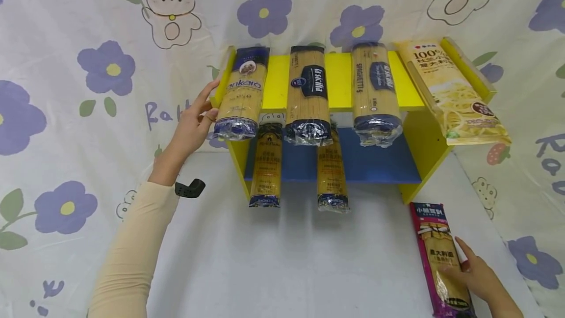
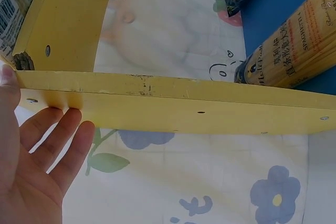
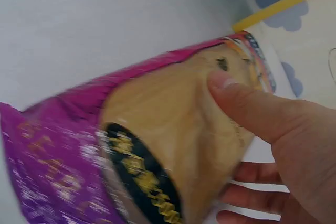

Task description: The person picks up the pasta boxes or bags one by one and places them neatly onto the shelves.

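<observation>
My left hand (image 1: 191, 125) is at the left side of a yellow and blue shelf (image 1: 340, 82). Its fingertips touch the outer face of the yellow side panel (image 2: 173, 111), with the thumb at the front edge beside a blue-topped spaghetti pack (image 1: 242, 93). At the lower right, my right hand (image 1: 483, 278) holds a purple and red pasta pack (image 1: 441, 259). The thumb lies across the front of this pack and the other fingers are at its side. The pack's upper end is just below the shelf's right leg.
On the yellow top tier lie two La Sicilia spaghetti packs (image 1: 307, 87) and a yellow noodle bag (image 1: 459, 92) in the right slot. Two brown spaghetti packs (image 1: 266, 166) stick out from the blue lower tier (image 1: 379, 161). A flower-patterned cloth (image 1: 106, 126) hangs behind.
</observation>
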`<state>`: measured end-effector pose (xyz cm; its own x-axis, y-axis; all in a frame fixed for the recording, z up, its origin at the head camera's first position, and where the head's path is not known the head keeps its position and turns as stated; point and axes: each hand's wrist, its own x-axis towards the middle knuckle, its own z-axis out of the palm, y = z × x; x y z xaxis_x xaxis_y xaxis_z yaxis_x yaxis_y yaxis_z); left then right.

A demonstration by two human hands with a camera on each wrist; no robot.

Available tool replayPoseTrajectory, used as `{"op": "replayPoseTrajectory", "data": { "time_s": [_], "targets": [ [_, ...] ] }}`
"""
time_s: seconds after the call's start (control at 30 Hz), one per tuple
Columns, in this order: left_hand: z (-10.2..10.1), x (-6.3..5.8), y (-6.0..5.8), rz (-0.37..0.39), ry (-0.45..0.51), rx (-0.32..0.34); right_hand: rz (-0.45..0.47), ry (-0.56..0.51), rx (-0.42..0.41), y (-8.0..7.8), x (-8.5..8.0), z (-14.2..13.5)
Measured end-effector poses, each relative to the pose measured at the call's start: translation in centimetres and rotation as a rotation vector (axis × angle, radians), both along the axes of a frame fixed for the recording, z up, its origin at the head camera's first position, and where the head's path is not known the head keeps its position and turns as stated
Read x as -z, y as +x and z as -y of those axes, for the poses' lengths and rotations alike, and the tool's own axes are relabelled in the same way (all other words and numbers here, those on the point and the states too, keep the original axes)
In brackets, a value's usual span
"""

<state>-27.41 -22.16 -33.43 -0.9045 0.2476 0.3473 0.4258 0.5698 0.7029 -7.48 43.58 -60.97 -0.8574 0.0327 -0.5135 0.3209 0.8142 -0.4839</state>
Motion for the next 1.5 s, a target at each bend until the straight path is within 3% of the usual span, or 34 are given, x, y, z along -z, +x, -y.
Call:
{"op": "replayPoseTrajectory", "data": {
  "time_s": [0.3,0.63,0.7,0.83,0.97,1.23,1.5],
  "targets": [
    [-0.4,-0.7,0.8,-0.015,0.008,0.016,0.006,0.095,-0.031,-0.1,0.3,0.6],
    [-0.3,-0.7,0.6,-0.018,-0.001,0.012,0.026,0.048,-0.056,-0.8,-0.1,0.8],
    [-0.3,-0.7,0.7,-0.016,-0.002,0.011,0.031,0.003,-0.055,-0.9,-0.3,0.8],
    [-0.2,-0.8,0.8,-0.013,0.003,0.011,0.044,-0.239,-0.020,-0.5,-0.9,0.7],
    [-0.3,-0.9,0.8,-0.016,0.003,0.010,0.117,-0.439,0.036,0.0,-1.1,0.8],
    [-0.1,-0.7,0.6,0.002,0.010,0.011,0.187,-0.487,0.158,0.7,-0.4,1.2],
    [-0.3,-0.7,0.6,0.006,0.009,0.005,0.170,-0.643,0.251,1.9,-0.1,1.8]
  ]
}}
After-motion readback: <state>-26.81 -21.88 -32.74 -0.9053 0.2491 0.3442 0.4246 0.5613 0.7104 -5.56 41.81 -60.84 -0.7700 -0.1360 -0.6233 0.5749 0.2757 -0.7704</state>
